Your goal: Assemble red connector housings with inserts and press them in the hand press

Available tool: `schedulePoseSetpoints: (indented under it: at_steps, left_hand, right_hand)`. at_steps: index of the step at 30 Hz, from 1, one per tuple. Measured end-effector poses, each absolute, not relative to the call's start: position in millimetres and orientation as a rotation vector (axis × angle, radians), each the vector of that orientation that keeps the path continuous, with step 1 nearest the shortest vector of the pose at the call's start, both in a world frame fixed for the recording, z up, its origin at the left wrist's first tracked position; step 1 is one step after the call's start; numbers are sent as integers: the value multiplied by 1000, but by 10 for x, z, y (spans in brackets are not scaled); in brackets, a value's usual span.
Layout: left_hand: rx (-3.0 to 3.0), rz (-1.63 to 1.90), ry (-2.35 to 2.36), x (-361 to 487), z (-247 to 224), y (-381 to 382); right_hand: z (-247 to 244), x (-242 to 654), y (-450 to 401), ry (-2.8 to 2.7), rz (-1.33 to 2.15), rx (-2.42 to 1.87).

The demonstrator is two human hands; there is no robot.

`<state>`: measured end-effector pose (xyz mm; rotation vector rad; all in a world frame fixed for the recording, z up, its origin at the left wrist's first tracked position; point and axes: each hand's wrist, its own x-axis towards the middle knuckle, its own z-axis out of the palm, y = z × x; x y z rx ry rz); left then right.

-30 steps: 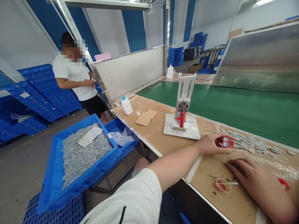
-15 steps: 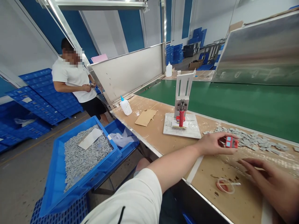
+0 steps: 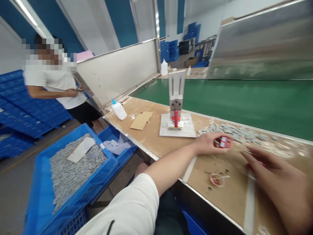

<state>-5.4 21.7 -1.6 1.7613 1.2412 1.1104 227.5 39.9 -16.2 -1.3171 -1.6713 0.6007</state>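
Note:
My left hand (image 3: 207, 143) reaches over the table and pinches a small red toy vehicle (image 3: 224, 142) with light-blue windows. To the right, my right hand (image 3: 281, 179) is blurred, with thumb and forefinger close together just beside the toy. A bit of red shows between those fingers; its kind is hidden. Beyond the left hand lies a spread of small grey flat pieces (image 3: 234, 132). Nearer to me, a small round dish (image 3: 216, 180) of reddish stuff has a thin stick across it, with dark flecks around.
A metal stand (image 3: 176, 88) with a red-handled clamp stands left of my hands. Farther left are cardboard (image 3: 141, 120) and a white bottle (image 3: 119, 111). A blue crate (image 3: 40, 163) holds many grey pieces. A green belt (image 3: 244, 101) runs behind. A person (image 3: 58, 85) stands at left.
The view has swung right, so everything sits farther left in it. My left hand still holds the red toy. Something red now shows between my right hand's fingers.

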Motion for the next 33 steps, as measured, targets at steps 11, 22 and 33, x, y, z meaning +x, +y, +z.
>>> schedulePoseSetpoints:
  at_steps: [11, 22, 33]
  left_hand:
    - [1832, 1167, 1201, -25, -34, 239]
    - [1862, 1170, 1164, -39, -86, 286]
    - [1938, 1173, 1139, -21, -36, 273]
  right_hand:
    - [-54, 2265, 361, -1537, 785, -1054]
    - [59, 2202, 310, -1287, 1014, -1114]
    - [-18, 2148, 347, -1416, 1022, -963]
